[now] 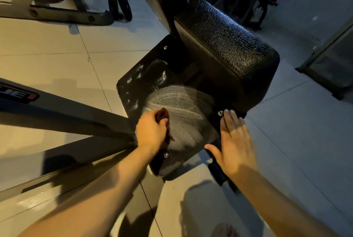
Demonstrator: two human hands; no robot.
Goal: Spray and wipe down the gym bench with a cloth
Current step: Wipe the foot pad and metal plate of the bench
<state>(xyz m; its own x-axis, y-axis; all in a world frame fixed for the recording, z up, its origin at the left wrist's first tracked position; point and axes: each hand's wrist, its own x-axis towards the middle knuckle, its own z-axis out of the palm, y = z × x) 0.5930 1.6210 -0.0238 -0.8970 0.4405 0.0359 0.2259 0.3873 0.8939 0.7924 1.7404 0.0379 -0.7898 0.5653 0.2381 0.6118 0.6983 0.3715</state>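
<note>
Cloth [162,113] bunched inside curled fingers [161,123] of left hand [150,131], pressed onto bench surface [183,106] directly beneath; right hand [236,141] laid flat at near edge, fingers straight, holding nothing. Unwiped spray flecks [140,71] ahead-left of cloth-holding fingers, along bench's length, nearer left hand

Both forearms [107,194] and hands [150,131] are bare.

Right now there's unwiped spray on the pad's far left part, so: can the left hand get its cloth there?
Probably yes. The left hand grips the cloth on that same pad, and nothing lies between it and the white streaks; the right hand rests flat at the opposite edge.
</note>
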